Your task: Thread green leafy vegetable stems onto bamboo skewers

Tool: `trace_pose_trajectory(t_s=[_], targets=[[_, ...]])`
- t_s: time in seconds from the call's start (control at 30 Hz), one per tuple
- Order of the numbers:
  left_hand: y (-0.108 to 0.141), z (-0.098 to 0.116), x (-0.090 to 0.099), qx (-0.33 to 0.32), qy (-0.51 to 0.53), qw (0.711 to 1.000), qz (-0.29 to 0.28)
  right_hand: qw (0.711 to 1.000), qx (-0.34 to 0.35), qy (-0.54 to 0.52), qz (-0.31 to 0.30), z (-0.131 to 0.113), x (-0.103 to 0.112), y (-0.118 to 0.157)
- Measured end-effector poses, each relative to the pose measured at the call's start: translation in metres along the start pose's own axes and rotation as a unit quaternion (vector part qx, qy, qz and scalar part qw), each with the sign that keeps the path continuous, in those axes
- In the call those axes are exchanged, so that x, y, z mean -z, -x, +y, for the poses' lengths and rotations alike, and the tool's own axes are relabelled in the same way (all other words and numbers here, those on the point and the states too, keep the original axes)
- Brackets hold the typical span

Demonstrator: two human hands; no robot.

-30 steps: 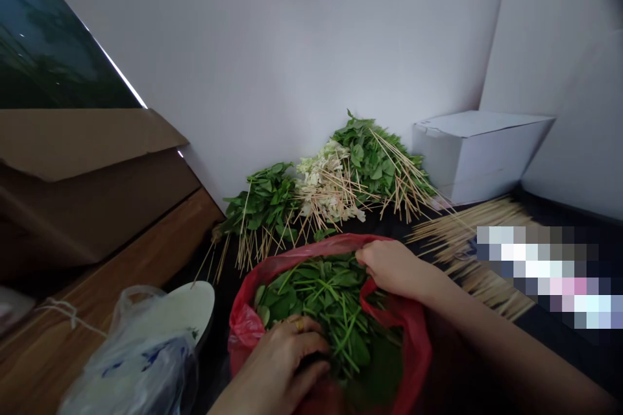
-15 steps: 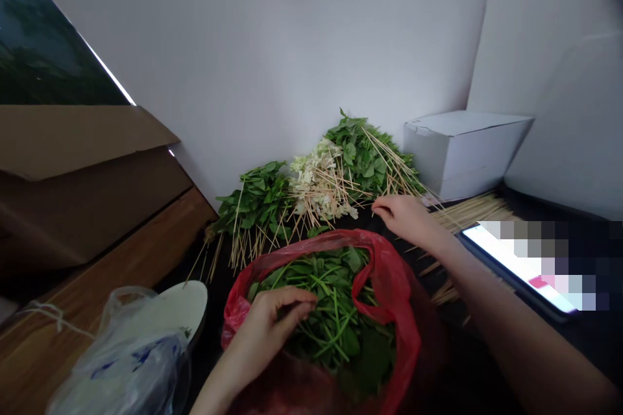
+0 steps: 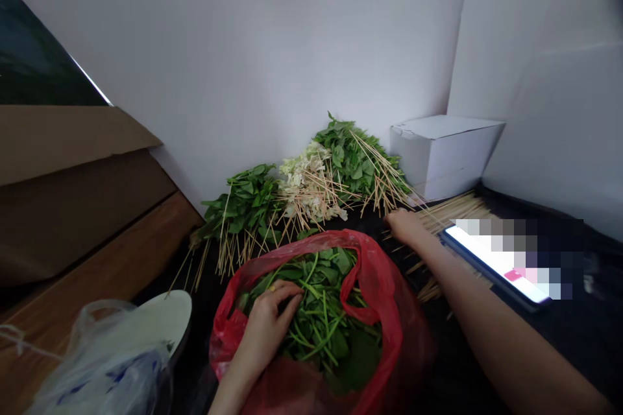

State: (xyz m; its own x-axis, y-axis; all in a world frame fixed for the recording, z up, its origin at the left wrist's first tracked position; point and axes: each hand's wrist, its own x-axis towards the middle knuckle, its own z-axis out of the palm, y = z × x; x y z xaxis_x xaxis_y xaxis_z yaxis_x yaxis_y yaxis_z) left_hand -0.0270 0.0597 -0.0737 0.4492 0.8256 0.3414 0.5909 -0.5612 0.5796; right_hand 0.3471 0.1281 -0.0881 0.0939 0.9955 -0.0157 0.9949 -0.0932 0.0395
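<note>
A red plastic bag (image 3: 389, 272) stands open in front of me, full of loose green leafy stems (image 3: 324, 311). Inside its left part, my left hand (image 3: 272, 314) is over the leaves, thumb and fingers drawn together in a pinch; what lies between the tips is too small to make out. Beyond the bag's right rim, my right hand (image 3: 403, 225) is closed, beside thin wooden skewers (image 3: 452, 209); its fingertips are hidden. Skewered greens (image 3: 250, 201), pale skewered leaves (image 3: 306, 185) and more skewered greens (image 3: 353, 155) are piled against the wall.
A white box (image 3: 448, 155) stands at the back right. A lit phone (image 3: 496, 262) lies to the right of the skewers. At the lower left are a white bowl (image 3: 170, 314) and a clear plastic bag (image 3: 111, 369). A cardboard box (image 3: 82, 207) is at the left.
The view has shifted a little to the right. My right hand has moved away from the bag toward the loose skewers. My left hand has drawn slightly left over the leaves.
</note>
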Motion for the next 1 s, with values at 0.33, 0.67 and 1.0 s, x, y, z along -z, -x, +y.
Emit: trace_pose_trajectory(t_s=[0.33, 0.67, 1.0], targets=[[0.002, 0.004, 0.000, 0.012, 0.000, 1.000, -0.005, 0.996, 0.055, -0.001, 0.070, -0.005, -0.002, 0.002], [0.003, 0.006, -0.002, 0.010, -0.006, 1.000, -0.002, 0.938, 0.170, -0.110, 0.283, -0.070, 0.068, 0.052], [0.031, 0.054, 0.035, -0.037, -0.027, 0.997, -0.070, 0.879, 0.428, -0.173, 0.120, -0.117, 0.089, 0.119]])
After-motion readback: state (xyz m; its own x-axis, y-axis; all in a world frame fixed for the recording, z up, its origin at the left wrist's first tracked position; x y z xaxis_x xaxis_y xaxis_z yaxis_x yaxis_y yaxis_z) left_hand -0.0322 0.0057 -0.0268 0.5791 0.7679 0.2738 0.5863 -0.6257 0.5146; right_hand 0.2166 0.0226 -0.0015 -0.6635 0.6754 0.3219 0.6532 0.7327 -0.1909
